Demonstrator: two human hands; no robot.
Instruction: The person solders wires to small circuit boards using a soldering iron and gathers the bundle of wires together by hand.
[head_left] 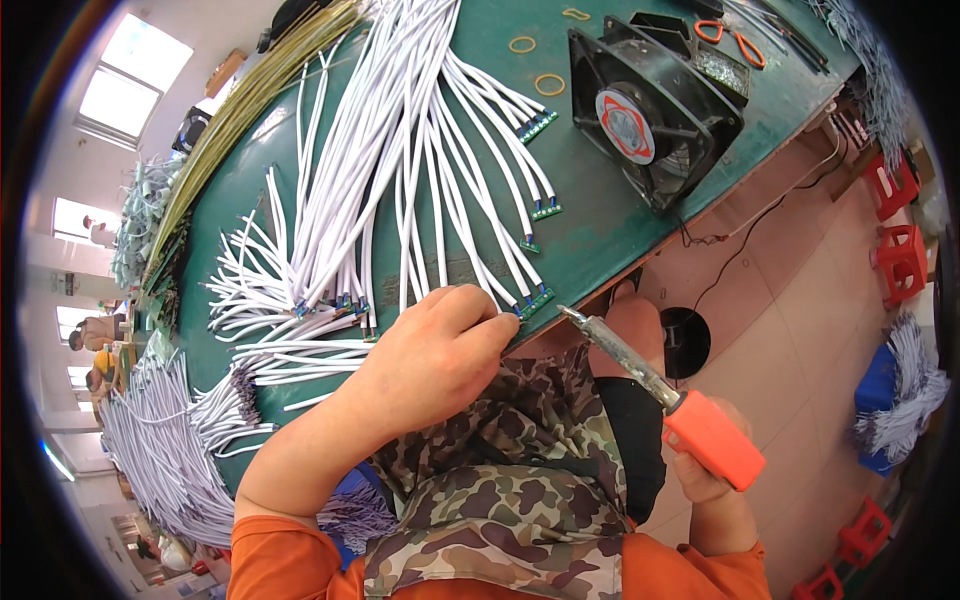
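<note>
My left hand [445,340] is pinched at the end of a white cable at the front edge of the table; the thumb and finger hide the exact grip. Right beside the fingertips lies a small green circuit board [538,303] with blue-sheathed wires joined to it. In my right hand [700,478] is a soldering iron [715,440] with an orange gun-shaped handle. Its metal tip points up and left, a short way from the board and apart from it. A thick spread of white cables [370,150] fans across the table, several ending in similar green boards [546,209].
On the green table [600,245] stands a black fan [655,115], with orange-handled scissors [730,42] and rubber bands [549,85] near it. More white cables [160,450] are heaped at the left. Red stools [898,262] and a blue bin of cables [880,405] are on the floor at right.
</note>
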